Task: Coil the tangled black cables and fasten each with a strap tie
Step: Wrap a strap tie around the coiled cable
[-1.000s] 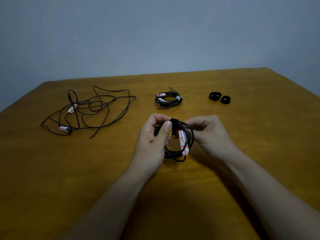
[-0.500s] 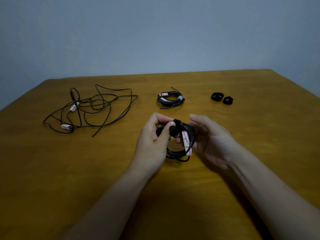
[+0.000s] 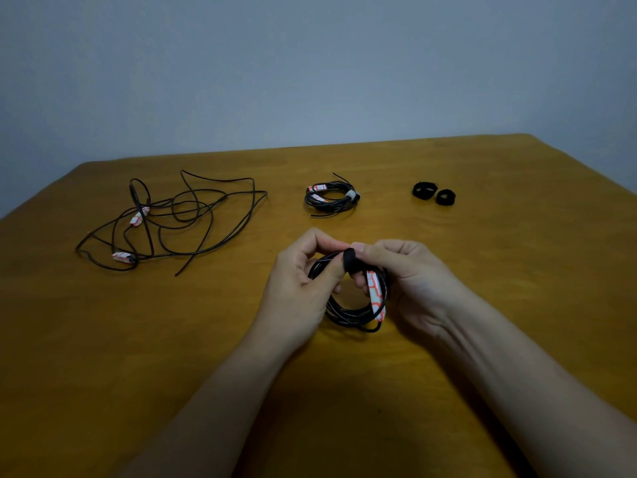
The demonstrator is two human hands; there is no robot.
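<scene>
Now pinching strap [image 3: 350, 258] with right hand [image 3: 413, 281] again, gripping coil [image 3: 348, 312] with left hand [image 3: 303, 281]; second tie nearly done.

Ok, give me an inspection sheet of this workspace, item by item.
Surface: wooden table, dimly lit.
Job's things: held coil with a strap tie round its top; fastened coil at the far middle; two spare strap ties at the far right.
Clutter: nothing seen.
Grippers: left hand grips the held coil; right hand pinches the strap tie.
Cables: tangled cables at the far left, uncoiled, with white-and-red labels.
Surroundings: plain grey wall behind the table.
</scene>
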